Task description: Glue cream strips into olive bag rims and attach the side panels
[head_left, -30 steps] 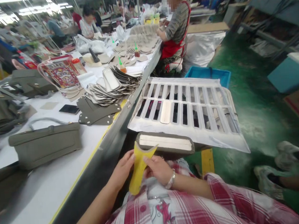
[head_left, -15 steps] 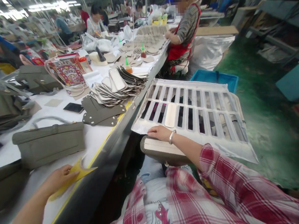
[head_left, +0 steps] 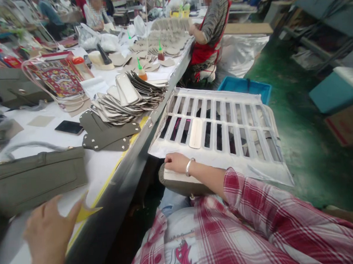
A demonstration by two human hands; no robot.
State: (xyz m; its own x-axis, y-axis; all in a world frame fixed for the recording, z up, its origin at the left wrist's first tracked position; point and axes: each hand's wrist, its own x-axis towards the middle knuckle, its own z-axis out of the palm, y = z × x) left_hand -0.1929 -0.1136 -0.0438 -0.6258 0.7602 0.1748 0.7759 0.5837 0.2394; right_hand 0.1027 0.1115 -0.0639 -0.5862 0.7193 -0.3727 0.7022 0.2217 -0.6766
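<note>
My left hand (head_left: 52,223) hovers over the near edge of the white-covered table, slightly blurred, thumb and fingers apart. A yellow sheet piece with a curved notch (head_left: 90,212) lies beside its thumb, partly hidden by the hand. Across my lap rests an olive-grey handbag (head_left: 182,185), its pale flat side facing up. My right hand (head_left: 176,162), with a silver bangle at the wrist, grips this bag's far edge with curled fingers. Just behind the table edge by my left hand lies another olive handbag (head_left: 38,176) with a handle.
To the right stands a white slatted rack (head_left: 237,154) carrying one pale strip (head_left: 196,134). On the table are stacked pale-faced panels (head_left: 126,89), olive pieces (head_left: 105,134), a phone (head_left: 69,127) and small glue bottles (head_left: 142,74). A co-worker in a red apron (head_left: 203,52) sits farther along.
My left hand has let go of the yellow piece, its fingers spreading and moving left. My right hand's fingers have curled more at the bag's edge. The view has shifted slightly.
</note>
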